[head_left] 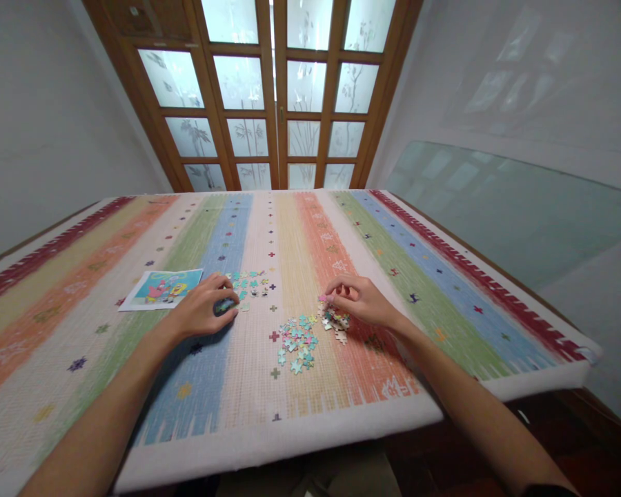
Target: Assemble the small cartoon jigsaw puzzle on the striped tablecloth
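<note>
My right hand (359, 301) pinches a small pink jigsaw piece (323, 299) between thumb and fingertips, just above a small heap of jigsaw pieces (336, 322). My left hand (204, 308) rests on the cloth with fingers curved and thumb apart, and nothing shows in its grasp. Its fingertips lie beside a spread of mostly teal and pale jigsaw pieces (248, 283). Between the hands, nearer to me, lies a loose pile of teal, pink and yellow pieces (297, 340). A picture card (160, 288) with a pink and a yellow cartoon figure lies left of my left hand, which covers its near right corner.
A striped, patterned tablecloth (269, 386) covers the table, its white edge hanging toward me. Wooden doors with frosted panes (274, 103) stand beyond the far edge. A pale glass panel (497, 200) leans by the right wall.
</note>
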Action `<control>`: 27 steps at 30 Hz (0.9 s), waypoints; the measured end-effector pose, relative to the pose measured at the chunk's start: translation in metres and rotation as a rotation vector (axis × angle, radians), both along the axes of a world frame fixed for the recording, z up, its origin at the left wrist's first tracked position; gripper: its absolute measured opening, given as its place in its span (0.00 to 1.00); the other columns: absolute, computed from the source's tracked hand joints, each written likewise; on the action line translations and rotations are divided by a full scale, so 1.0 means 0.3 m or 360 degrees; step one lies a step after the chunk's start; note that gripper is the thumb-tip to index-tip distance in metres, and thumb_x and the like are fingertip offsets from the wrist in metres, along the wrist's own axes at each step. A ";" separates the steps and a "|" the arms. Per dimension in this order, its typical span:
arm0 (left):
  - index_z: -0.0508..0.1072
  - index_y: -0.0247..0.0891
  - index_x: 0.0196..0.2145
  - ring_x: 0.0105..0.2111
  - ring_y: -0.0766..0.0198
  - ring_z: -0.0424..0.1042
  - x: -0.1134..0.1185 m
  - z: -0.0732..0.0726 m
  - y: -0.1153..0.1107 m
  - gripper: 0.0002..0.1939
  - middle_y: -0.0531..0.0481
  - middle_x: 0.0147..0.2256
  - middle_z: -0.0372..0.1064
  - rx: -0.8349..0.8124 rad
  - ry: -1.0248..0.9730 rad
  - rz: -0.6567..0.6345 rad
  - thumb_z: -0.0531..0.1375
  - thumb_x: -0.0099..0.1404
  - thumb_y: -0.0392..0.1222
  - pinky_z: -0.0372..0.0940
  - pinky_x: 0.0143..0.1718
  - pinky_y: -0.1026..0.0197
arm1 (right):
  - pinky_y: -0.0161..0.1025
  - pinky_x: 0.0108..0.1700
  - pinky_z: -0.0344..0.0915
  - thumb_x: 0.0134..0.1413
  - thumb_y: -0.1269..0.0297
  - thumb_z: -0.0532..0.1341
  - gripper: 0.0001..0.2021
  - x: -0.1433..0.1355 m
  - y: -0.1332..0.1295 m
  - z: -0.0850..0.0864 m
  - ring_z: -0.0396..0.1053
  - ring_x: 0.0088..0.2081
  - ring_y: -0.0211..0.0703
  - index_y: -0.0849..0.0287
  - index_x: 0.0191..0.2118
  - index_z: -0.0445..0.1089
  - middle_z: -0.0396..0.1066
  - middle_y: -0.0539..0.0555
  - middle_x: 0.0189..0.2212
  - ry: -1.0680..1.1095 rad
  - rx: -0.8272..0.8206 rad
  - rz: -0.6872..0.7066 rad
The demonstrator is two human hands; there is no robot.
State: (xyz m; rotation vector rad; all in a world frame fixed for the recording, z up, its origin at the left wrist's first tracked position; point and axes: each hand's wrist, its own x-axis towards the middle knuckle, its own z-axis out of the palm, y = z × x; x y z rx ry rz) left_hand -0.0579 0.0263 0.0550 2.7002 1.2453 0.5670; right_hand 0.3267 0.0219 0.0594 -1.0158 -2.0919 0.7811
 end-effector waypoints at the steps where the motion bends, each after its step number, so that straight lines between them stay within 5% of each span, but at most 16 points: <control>1: 0.78 0.41 0.36 0.42 0.52 0.69 0.005 -0.002 -0.002 0.12 0.45 0.39 0.69 0.0005 -0.0014 -0.0001 0.58 0.67 0.49 0.66 0.48 0.50 | 0.41 0.35 0.61 0.61 0.60 0.63 0.07 0.008 0.004 0.006 0.66 0.32 0.42 0.56 0.35 0.74 0.72 0.53 0.30 0.0003 0.0028 -0.0016; 6: 0.79 0.39 0.38 0.40 0.54 0.70 0.035 -0.015 -0.008 0.15 0.45 0.38 0.69 0.0008 -0.0044 -0.0051 0.58 0.70 0.51 0.65 0.47 0.52 | 0.39 0.35 0.61 0.60 0.61 0.63 0.06 0.062 0.028 0.025 0.66 0.32 0.41 0.57 0.35 0.75 0.73 0.51 0.30 -0.0111 0.0068 -0.0018; 14: 0.78 0.38 0.37 0.40 0.56 0.70 0.024 -0.036 0.005 0.13 0.46 0.37 0.70 0.0084 -0.0042 -0.0094 0.58 0.71 0.48 0.65 0.47 0.52 | 0.42 0.41 0.65 0.54 0.62 0.69 0.08 0.106 0.059 -0.018 0.67 0.35 0.42 0.59 0.39 0.77 0.69 0.52 0.34 -0.0475 0.0002 0.0482; 21: 0.79 0.38 0.40 0.40 0.56 0.70 0.048 -0.032 -0.011 0.11 0.45 0.39 0.71 0.0151 -0.0140 -0.0140 0.58 0.71 0.45 0.67 0.44 0.53 | 0.41 0.39 0.64 0.54 0.64 0.69 0.05 0.092 0.051 -0.035 0.65 0.36 0.42 0.58 0.36 0.77 0.67 0.52 0.34 -0.0530 -0.0066 0.0487; 27: 0.77 0.38 0.43 0.39 0.57 0.70 0.175 -0.045 -0.076 0.10 0.45 0.38 0.71 0.0130 -0.0202 -0.0332 0.56 0.74 0.43 0.66 0.40 0.55 | 0.41 0.40 0.65 0.54 0.67 0.69 0.06 0.072 0.033 -0.018 0.67 0.36 0.41 0.58 0.38 0.77 0.68 0.52 0.35 -0.0481 -0.0059 0.0408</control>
